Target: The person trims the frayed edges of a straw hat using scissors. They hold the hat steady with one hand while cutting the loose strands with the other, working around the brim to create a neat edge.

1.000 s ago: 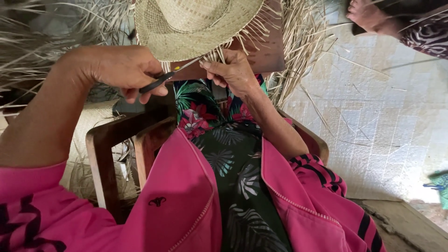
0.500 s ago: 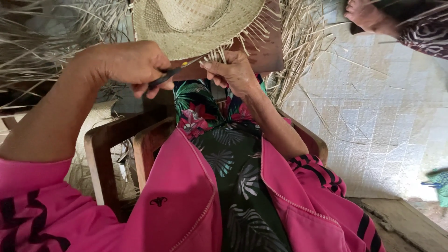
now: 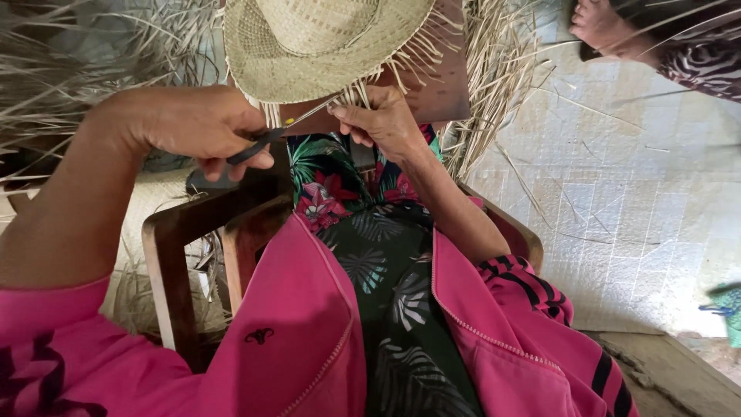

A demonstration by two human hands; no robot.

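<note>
My left hand (image 3: 181, 123) grips a pair of dark-handled scissors (image 3: 266, 139), fingers wrapped tight, the thin blades running rightward and slightly away toward the fringe of a woven straw hat (image 3: 324, 42). My right hand (image 3: 382, 123) pinches loose straw ends (image 3: 351, 96) at the brim's near edge, just right of the blade tips, and is the nearer hand to the fringe. The hat sits just beyond both hands, its weave pale, dry and ribbed, its crown domed. A brown wooden chair frame (image 3: 174, 255) stands below left, and dry straw (image 3: 69, 69) lies heaped at far left
</note>
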